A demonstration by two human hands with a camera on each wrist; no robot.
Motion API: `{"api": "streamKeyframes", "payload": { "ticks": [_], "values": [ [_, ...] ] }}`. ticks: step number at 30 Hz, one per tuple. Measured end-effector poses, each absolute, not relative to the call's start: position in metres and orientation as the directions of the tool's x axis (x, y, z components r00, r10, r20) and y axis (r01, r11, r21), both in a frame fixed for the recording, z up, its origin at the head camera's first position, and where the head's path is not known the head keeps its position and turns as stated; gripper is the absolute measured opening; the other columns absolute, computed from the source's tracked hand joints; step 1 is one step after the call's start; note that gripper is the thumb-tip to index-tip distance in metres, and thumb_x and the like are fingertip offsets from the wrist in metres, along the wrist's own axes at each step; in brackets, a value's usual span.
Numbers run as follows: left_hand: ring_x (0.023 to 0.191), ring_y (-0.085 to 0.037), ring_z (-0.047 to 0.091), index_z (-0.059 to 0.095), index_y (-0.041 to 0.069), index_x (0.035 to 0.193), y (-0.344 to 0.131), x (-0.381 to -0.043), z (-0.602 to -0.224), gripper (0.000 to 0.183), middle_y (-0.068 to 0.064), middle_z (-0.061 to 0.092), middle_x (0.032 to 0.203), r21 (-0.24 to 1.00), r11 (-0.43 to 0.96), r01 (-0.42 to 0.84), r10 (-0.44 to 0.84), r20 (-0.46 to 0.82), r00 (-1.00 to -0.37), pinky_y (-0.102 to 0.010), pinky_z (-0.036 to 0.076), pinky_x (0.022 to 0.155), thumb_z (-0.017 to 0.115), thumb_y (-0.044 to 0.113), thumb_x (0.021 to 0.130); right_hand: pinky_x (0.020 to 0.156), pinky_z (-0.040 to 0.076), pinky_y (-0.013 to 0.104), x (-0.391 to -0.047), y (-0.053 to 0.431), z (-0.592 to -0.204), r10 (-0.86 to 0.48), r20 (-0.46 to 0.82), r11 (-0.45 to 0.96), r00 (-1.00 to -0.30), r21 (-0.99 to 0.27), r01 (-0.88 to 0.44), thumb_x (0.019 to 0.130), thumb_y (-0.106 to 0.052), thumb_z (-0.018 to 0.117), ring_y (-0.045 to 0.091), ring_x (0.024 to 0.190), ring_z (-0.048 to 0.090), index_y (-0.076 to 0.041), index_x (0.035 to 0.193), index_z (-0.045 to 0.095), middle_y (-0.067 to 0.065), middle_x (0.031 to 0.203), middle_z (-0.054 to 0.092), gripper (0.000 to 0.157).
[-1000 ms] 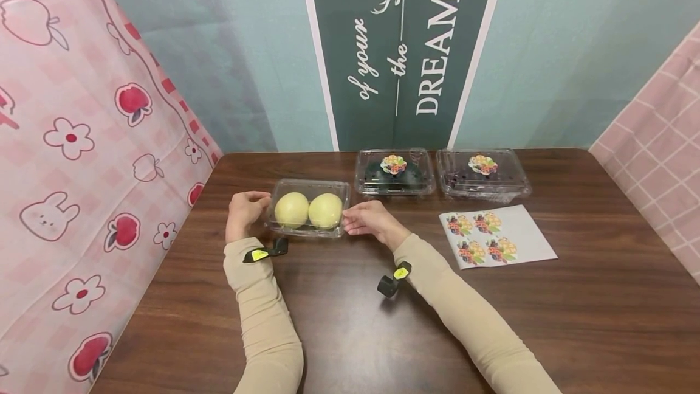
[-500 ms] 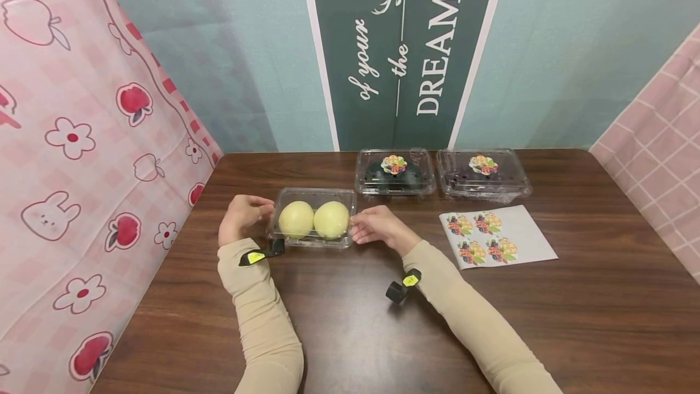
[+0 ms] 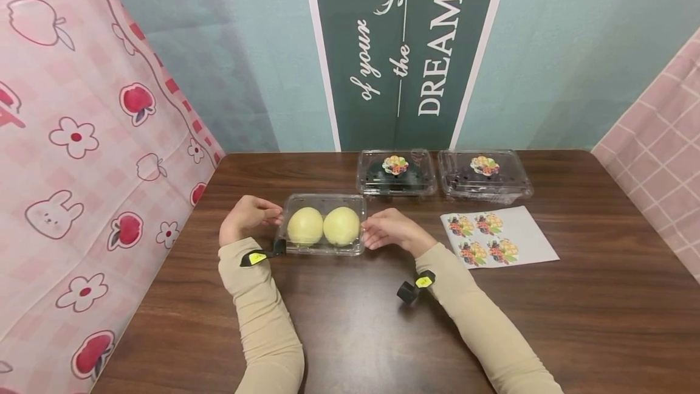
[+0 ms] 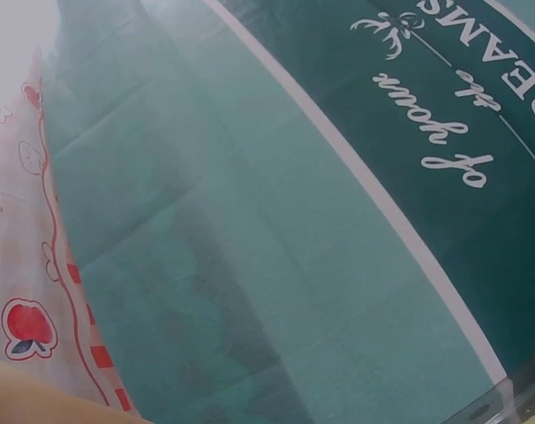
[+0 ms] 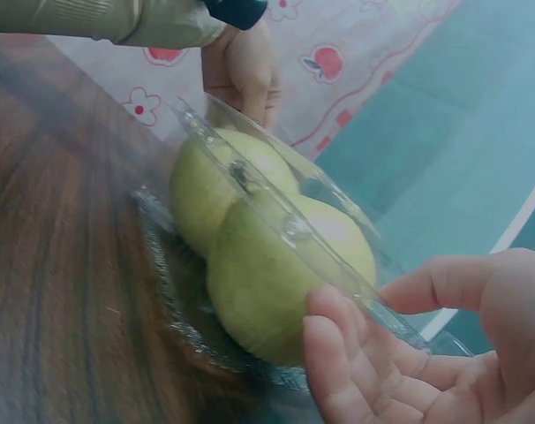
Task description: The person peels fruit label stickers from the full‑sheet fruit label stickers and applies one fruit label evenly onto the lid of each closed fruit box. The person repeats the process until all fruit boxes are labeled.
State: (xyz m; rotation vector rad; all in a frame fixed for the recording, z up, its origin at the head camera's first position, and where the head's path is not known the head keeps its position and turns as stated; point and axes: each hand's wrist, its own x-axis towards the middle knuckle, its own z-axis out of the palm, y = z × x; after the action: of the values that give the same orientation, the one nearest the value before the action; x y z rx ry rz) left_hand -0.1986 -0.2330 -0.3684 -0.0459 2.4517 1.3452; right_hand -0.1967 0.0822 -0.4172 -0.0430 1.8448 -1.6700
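Partly behind the right hand (image 3: 394, 228), the clear container (image 3: 322, 251).

Saw a clear, rectangular plastic box (image 3: 325, 202), held at both short ends, in from the back left corner of the desk (image 3: 350, 333), with long sides roughly along the back edge. Found two rounded, pale yellow-green fruits (image 3: 305, 227) inside, side by side, glossy through the plastic.

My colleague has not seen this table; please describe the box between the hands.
On the brown table, between left hand and right hand, is a clear box. It holds two yellowish fruits; unlike the two stickered boxes farther back, its lid looks plain.
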Motion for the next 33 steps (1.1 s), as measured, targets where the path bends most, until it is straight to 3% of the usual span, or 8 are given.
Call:
{"api": "streamKeyframes", "payload": {
  "ticks": [6, 14, 23, 28, 33],
  "values": [
    [0.067, -0.001, 0.066, 0.062, -0.018, 0.111, -0.225, -0.199, -0.369, 0.029, -0.008, 0.076, 0.077, 0.812, 0.556, -0.178, 0.168, -0.32, -0.932, -0.027, 0.058, 0.074, 0.059, 0.005, 0.094, 0.061, 0.058, 0.023, -0.195, 0.097, -0.419, -0.511, -0.419, 0.235, -0.751, -0.908, 0.347, 0.093, -0.01, 0.052, 0.008, 0.058, 0.065, 0.003, 0.093, 0.059, -0.001, 0.065, 0.067, 0.015],
    [0.069, -0.005, 0.069, 0.065, -0.017, 0.107, -0.211, -0.203, -0.367, 0.025, -0.019, 0.075, 0.085, 0.789, 0.604, -0.112, 0.228, -0.306, -0.925, -0.026, 0.057, 0.071, 0.059, 0.003, 0.093, 0.065, 0.059, 0.024, -0.2, 0.119, -0.416, -0.588, -0.383, 0.305, -0.713, -0.921, 0.244, 0.092, -0.007, 0.053, 0.008, 0.062, 0.067, 0.015, 0.106, 0.057, -0.001, 0.069, 0.069, 0.027],
    [0.065, -0.003, 0.067, 0.068, -0.012, 0.105, -0.195, -0.208, -0.36, 0.024, -0.015, 0.076, 0.08, 0.742, 0.663, -0.1, 0.239, -0.337, -0.911, -0.022, 0.048, 0.063, 0.058, 0.007, 0.094, 0.065, 0.06, 0.027, -0.206, 0.136, -0.407, -0.594, -0.408, 0.378, -0.693, -0.902, 0.208, 0.09, -0.01, 0.057, 0.008, 0.061, 0.067, 0.011, 0.099, 0.063, -0.001, 0.069, 0.07, 0.024],
    [0.067, -0.004, 0.069, 0.066, -0.012, 0.107, -0.191, -0.211, -0.361, 0.025, -0.016, 0.076, 0.084, 0.759, 0.641, -0.11, 0.272, -0.36, -0.892, -0.024, 0.051, 0.065, 0.058, 0.008, 0.095, 0.065, 0.06, 0.029, -0.208, 0.145, -0.406, -0.598, -0.413, 0.402, -0.687, -0.896, 0.189, 0.09, -0.011, 0.058, 0.009, 0.061, 0.068, 0.01, 0.098, 0.064, 0.0, 0.069, 0.071, 0.023],
    [0.07, -0.005, 0.071, 0.066, -0.012, 0.108, -0.19, -0.215, -0.365, 0.025, -0.018, 0.076, 0.089, 0.773, 0.627, -0.097, 0.316, -0.366, -0.875, -0.032, 0.058, 0.077, 0.059, 0.008, 0.094, 0.064, 0.06, 0.028, -0.21, 0.156, -0.406, -0.597, -0.42, 0.408, -0.684, -0.893, 0.192, 0.091, -0.012, 0.059, 0.009, 0.062, 0.069, 0.011, 0.1, 0.064, 0.0, 0.071, 0.071, 0.024]
  ]
}}
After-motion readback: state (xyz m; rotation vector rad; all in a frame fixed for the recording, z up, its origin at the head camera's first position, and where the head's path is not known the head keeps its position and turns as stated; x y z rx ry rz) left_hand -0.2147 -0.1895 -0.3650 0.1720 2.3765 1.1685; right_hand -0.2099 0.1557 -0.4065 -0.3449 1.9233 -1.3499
